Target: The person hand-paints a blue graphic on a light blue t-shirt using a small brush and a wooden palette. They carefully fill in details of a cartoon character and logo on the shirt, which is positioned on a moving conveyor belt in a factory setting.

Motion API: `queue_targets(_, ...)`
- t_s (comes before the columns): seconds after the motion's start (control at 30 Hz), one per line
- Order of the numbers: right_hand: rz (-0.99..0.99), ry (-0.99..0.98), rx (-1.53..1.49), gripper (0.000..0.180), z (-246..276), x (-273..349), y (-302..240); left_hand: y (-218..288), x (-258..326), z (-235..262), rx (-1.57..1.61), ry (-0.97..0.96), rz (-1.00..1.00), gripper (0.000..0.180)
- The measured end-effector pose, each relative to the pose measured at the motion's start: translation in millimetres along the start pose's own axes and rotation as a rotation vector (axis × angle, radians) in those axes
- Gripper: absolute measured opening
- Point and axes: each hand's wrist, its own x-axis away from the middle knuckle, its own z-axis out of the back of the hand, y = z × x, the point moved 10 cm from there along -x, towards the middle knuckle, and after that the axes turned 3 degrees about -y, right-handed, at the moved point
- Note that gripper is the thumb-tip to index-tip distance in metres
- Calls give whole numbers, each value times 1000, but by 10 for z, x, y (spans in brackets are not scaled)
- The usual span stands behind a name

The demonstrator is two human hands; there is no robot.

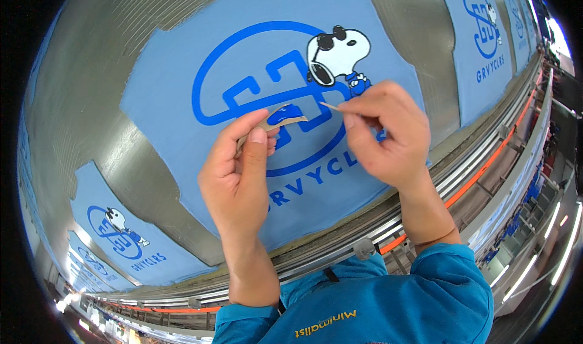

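My left hand (240, 168) pinches a small curled piece of brown card (293, 122) between thumb and fingers. A smear of dark blue paint (284, 112) lies on the card's upper face. Between its thumb and forefinger, my right hand (392, 137) grips a thin, pale stick (330, 106), whose tip looks blue and points toward the card without touching it. Both hands are above a light blue fabric panel (164, 83). On it are a darker blue looped design, lettering and a black-and-white cartoon dog (349, 51), partly hidden behind my hands.
The panel lies flat on a long grey metal table (419, 37). Similar printed panels lie along it to the right (486, 95) and left (118, 235). Metal rails with an orange strip (480, 171) run along the near edge, close to my body.
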Motion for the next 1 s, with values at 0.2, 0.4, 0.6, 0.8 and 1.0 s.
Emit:
queue_targets(0.2, -153, 123, -55, 18, 523, -89, 318, -16, -12, 52, 29, 10, -12, 24)
queue_targets(0.4, -30, -42, 74, 20, 388, 11, 413, -22, -17, 72, -14, 24, -5, 25)
queue_targets(0.6, -30, 11, 61, 18, 334, 90, 518, -33, -18, 89, 18, 38, 6, 24)
queue_targets(0.8, 13, 13, 76, 19, 278, 79, 545, -37, -18, 103, 3, 46, -23, 24)
queue_targets(1.0, 34, 7, 96, 20, 268, 75, 546, -25, -16, 106, -22, 55, -47, 24)
